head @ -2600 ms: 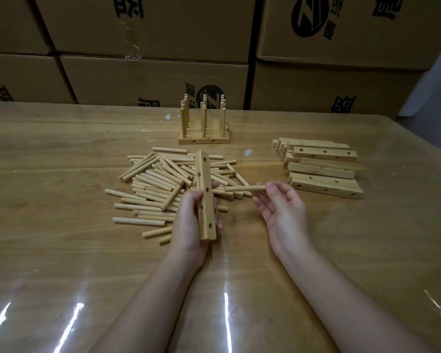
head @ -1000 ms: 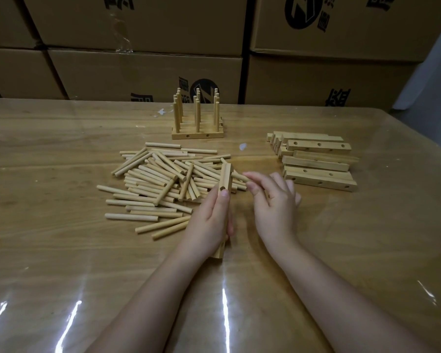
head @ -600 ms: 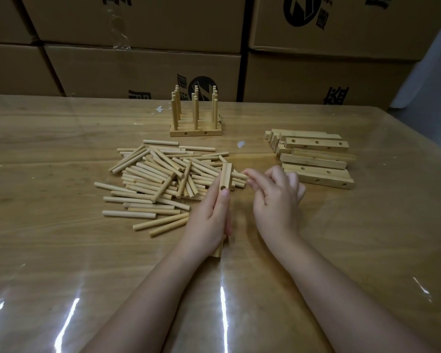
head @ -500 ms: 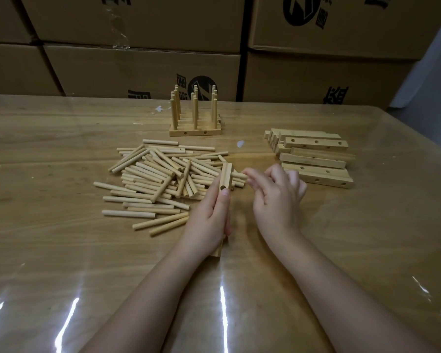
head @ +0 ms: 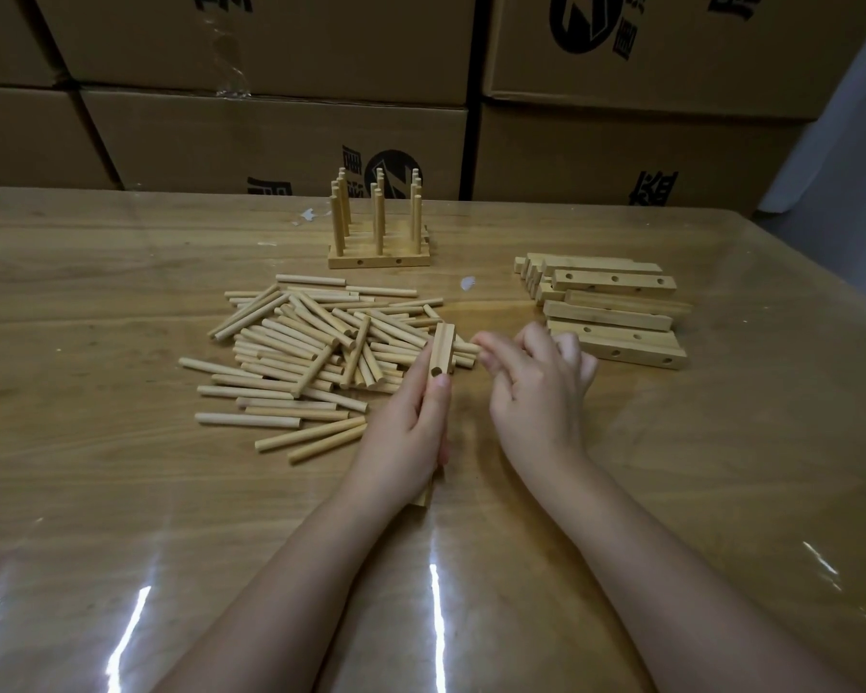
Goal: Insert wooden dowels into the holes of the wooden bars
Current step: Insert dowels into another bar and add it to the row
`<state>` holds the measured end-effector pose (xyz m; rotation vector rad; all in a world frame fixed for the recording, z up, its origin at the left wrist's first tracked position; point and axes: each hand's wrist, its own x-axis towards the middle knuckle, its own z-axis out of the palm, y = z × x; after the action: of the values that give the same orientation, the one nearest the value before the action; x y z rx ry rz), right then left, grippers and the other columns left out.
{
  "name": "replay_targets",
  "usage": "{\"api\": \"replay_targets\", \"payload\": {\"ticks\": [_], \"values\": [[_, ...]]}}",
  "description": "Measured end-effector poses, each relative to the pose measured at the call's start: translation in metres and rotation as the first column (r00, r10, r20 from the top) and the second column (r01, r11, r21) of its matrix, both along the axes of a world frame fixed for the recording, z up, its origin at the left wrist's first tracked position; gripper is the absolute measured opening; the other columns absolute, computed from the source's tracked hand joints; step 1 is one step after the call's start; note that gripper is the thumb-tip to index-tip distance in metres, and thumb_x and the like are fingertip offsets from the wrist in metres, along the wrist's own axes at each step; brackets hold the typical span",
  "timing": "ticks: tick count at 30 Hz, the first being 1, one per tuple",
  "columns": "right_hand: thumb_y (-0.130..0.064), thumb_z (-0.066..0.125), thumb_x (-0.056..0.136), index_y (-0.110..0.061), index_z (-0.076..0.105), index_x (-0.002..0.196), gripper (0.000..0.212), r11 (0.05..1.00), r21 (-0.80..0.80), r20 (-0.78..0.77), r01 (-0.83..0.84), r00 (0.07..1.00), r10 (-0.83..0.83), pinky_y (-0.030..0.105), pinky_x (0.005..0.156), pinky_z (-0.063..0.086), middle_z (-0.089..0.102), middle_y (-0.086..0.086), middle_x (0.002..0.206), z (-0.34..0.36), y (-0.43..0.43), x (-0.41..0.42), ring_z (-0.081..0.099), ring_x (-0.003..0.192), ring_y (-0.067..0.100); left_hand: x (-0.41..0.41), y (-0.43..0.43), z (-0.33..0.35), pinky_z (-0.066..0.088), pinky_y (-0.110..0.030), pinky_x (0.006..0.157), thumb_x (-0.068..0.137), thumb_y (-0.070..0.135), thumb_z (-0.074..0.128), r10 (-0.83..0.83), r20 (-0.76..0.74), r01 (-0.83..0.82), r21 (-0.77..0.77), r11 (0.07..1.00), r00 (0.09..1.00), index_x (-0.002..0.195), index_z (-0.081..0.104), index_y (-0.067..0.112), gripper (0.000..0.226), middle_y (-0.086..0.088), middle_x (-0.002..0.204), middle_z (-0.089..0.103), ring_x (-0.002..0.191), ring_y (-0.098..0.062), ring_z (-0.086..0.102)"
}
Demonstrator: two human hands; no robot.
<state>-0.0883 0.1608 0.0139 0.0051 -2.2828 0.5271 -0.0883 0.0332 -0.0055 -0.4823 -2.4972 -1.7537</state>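
My left hand (head: 406, 432) grips a wooden bar (head: 441, 346) that points away from me; one hole shows on its top face just beyond my fingertip. My right hand (head: 536, 392) is close to the bar's right side, fingers curled. Its thumb and forefinger pinch a dowel (head: 465, 348) whose short visible end meets the bar's far end. The rest of that dowel is hidden by my fingers. A loose pile of dowels (head: 311, 342) lies left of the bar.
A stack of drilled bars (head: 611, 312) lies at the right. Bars with upright dowels (head: 378, 232) stand at the back centre. Cardboard boxes (head: 271, 132) form a wall behind the table, whose glossy cover (head: 121, 492) reflects light.
My left hand lowered the bar from upright to flat, pointing away. My right hand brought the dowel up against the bar's right side and has stayed there for the last second.
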Motion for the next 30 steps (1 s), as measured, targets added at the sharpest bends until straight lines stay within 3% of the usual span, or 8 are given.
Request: {"api": "replay_targets", "payload": {"ticks": [5,12,15,18,20,24,27,30], "values": [[-0.017,0.056,0.083,-0.022,0.073,0.095,0.022,0.999,-0.031,0.043,-0.011,0.999,0.012,0.034,0.070,0.021,0.054,0.002,0.072,0.0005,0.0006,0.0003,0.047,0.074,0.028,-0.0004,-0.0012,-0.0025,0.044,-0.018,0.053,0.100,0.035,0.036,0.008,-0.002,-0.009,-0.010,1.000,1.000,0.146,0.031,0.035,0.047,0.011,0.046,0.052,0.046,-0.001,0.052],[-0.017,0.062,0.087,-0.024,0.072,0.101,0.019,0.998,-0.054,0.118,-0.016,0.993,0.023,0.027,0.067,0.010,0.055,-0.003,0.076,0.0009,0.0034,0.0001,0.046,0.078,0.025,0.0009,-0.0017,-0.0019,0.047,-0.027,0.058,0.099,0.038,0.036,0.019,-0.020,-0.020,-0.067,0.998,1.000,0.147,0.028,0.038,0.049,0.005,0.050,0.053,0.049,-0.004,0.055],[-0.022,0.055,0.092,-0.028,0.069,0.107,0.022,0.996,-0.085,0.202,-0.022,0.979,0.039,0.028,0.069,0.013,0.049,-0.010,0.080,0.0014,0.0054,0.0000,0.043,0.085,0.019,0.0013,-0.0020,-0.0014,0.050,-0.030,0.061,0.098,0.040,0.036,0.033,-0.034,-0.037,-0.110,0.993,0.999,0.146,0.028,0.040,0.049,0.003,0.053,0.055,0.052,-0.007,0.058],[-0.028,0.049,0.094,-0.033,0.066,0.109,0.024,0.988,-0.150,0.288,-0.029,0.955,0.072,0.028,0.070,0.014,0.058,-0.010,0.090,0.0026,0.0069,-0.0015,0.046,0.095,0.018,0.0020,-0.0041,0.0000,0.053,-0.041,0.066,0.096,0.046,0.034,0.041,-0.024,-0.044,-0.180,0.983,0.999,0.147,0.024,0.041,0.052,0.000,0.061,0.060,0.060,-0.016,0.061],[-0.030,0.048,0.094,-0.035,0.065,0.109,0.023,0.976,-0.214,0.333,-0.041,0.936,0.112,0.026,0.072,0.014,0.061,-0.010,0.098,0.0032,0.0086,-0.0026,0.046,0.100,0.017,0.0028,-0.0053,0.0013,0.053,-0.042,0.067,0.095,0.049,0.032,0.045,-0.029,-0.050,-0.226,0.973,0.999,0.147,0.022,0.043,0.053,0.001,0.064,0.061,0.062,-0.014,0.062],[-0.030,0.049,0.094,-0.034,0.066,0.108,0.022,0.947,-0.314,0.335,-0.070,0.925,0.180,0.027,0.082,0.020,0.061,-0.012,0.102,0.0012,0.0094,-0.0032,0.049,0.105,0.016,0.0038,-0.0064,0.0031,0.053,-0.042,0.071,0.096,0.049,0.032,0.045,-0.034,-0.053,-0.269,0.962,0.998,0.147,0.020,0.044,0.053,0.002,0.065,0.062,0.066,-0.013,0.062],[-0.031,0.049,0.094,-0.035,0.066,0.108,0.022,0.977,-0.203,0.289,-0.063,0.950,0.121,0.028,0.076,0.016,0.055,-0.013,0.090,-0.0007,0.0061,-0.0030,0.046,0.098,0.018,0.0036,-0.0050,0.0037,0.052,-0.043,0.072,0.095,0.049,0.030,0.058,-0.042,-0.068,-0.295,0.953,0.997,0.149,0.019,0.037,0.056,0.001,0.067,0.064,0.069,-0.017,0.064],[-0.028,0.059,0.089,-0.031,0.071,0.098,0.016,0.998,0.056,0.155,-0.031,0.988,0.022,0.039,0.091,0.022,0.059,-0.009,0.089,-0.0002,0.0087,-0.0013,0.046,0.096,0.023,0.0016,-0.0055,0.0031,0.053,-0.042,0.076,0.095,0.047,0.035,0.057,0.012,-0.053,-0.227,0.973,0.998,0.147,0.022,0.040,0.055,0.004,0.071,0.062,0.075,-0.019,0.066]]}}
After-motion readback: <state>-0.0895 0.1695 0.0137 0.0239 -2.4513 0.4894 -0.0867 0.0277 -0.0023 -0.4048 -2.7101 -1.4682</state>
